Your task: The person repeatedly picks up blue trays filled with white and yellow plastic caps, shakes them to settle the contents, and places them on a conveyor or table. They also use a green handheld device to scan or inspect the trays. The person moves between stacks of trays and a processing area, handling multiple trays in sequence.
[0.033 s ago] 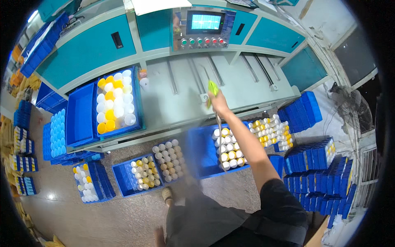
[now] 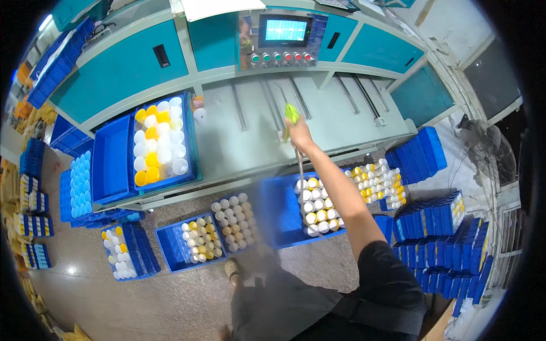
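Observation:
My right hand (image 2: 298,133) is closed round a bright green air blow gun (image 2: 292,112), held over the machine's pale metal bed (image 2: 261,142). Its thin nozzle points away from me toward the slots at the back of the bed. A hose (image 2: 300,163) hangs from the gun below my hand, in front of a blue crate (image 2: 278,241) with white and yellow cups (image 2: 318,215). At the lower edge a small blurred skin-toned patch may be my left hand (image 2: 223,332); its fingers cannot be made out.
On the bed's left end stand a blue crate (image 2: 114,165) and a crate of white and yellow cups (image 2: 164,139). A control panel (image 2: 282,37) faces me. More cup crates (image 2: 190,241) line the floor. Stacked crates (image 2: 443,261) and a fan (image 2: 483,145) stand to the right.
My right hand and the blow gun have shifted slightly left. The skin-toned patch at the lower edge has dropped nearly out of view.

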The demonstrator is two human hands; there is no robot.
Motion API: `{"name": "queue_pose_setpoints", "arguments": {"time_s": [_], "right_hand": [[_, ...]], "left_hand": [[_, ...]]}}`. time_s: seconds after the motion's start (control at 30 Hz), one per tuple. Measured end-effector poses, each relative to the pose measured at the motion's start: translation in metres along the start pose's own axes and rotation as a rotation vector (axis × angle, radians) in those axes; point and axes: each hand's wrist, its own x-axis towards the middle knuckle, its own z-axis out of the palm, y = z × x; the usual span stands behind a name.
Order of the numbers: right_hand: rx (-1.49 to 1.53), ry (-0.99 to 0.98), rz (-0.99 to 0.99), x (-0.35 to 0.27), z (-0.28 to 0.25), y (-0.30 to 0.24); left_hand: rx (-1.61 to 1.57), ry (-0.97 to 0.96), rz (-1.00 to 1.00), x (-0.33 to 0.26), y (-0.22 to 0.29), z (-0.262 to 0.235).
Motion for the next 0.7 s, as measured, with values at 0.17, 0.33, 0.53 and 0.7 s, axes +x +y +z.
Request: {"name": "queue_pose_setpoints", "arguments": {"time_s": [0.17,0.33,0.53,0.7], "right_hand": [[-0.052,0.024,-0.030,0.106,0.052,-0.042],[-0.157,0.061,-0.091,0.146,0.076,-0.034],[-1.114,-0.299,-0.542,-0.009,0.091,0.042],[-1.262,-0.174,-0.680,-0.079,0.117,0.107]], "left_hand": [[-0.558,-0.028,-0.286,-0.046,-0.010,0.041],[-0.676,-0.026,-0.314,-0.074,0.008,0.055],[-0.725,-0.042,-0.302,-0.078,0.007,0.064],[-0.723,-0.054,-0.282,-0.082,-0.003,0.068]]}}
